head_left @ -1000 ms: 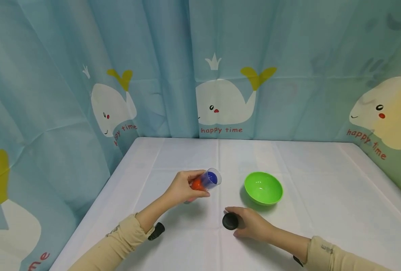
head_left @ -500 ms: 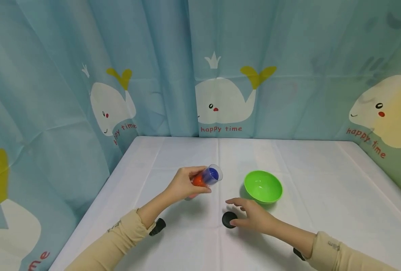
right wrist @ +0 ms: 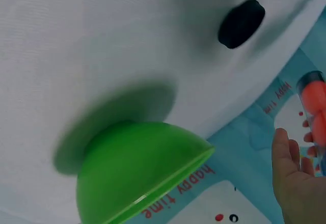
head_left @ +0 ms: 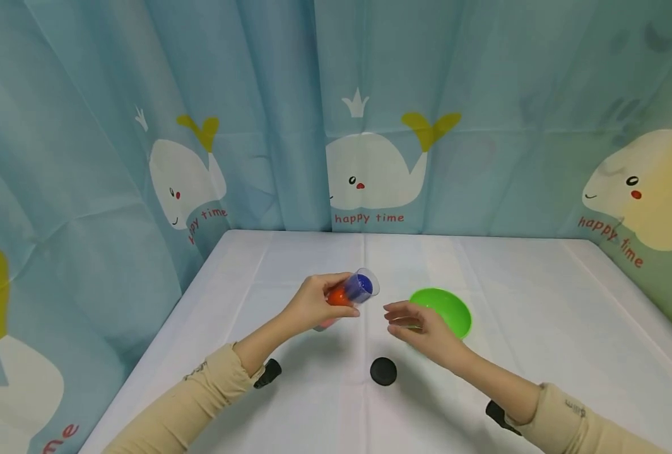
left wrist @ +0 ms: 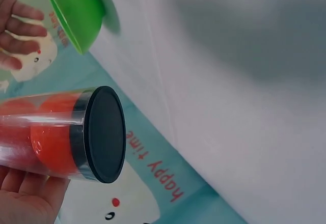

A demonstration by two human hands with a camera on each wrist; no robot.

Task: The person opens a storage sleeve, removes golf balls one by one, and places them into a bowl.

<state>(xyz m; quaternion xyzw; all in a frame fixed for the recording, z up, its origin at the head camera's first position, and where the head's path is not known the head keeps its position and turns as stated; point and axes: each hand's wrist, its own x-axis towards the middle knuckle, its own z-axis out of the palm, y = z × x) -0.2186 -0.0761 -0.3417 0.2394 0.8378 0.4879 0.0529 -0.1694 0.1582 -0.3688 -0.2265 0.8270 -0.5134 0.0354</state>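
Whale curtain (head_left: 290, 176) at twelve o'clock, behind the white table (head_left: 517, 284); left hand (head_left: 313, 306) grips the tube (head_left: 348, 292), which we see tilted above the table, open rim toward two o'clock, black base at the other end; right hand (head_left: 426, 331) is released, fingers loosely bent, at four o'clock from the tube; green bowl (head_left: 452, 309) on the table, partly behind that hand in our head view; black lid (head_left: 383, 371) lies at five o'clock from the tube; inside the tube, orange balls (head_left: 339, 296) and a blue one nearest the rim.
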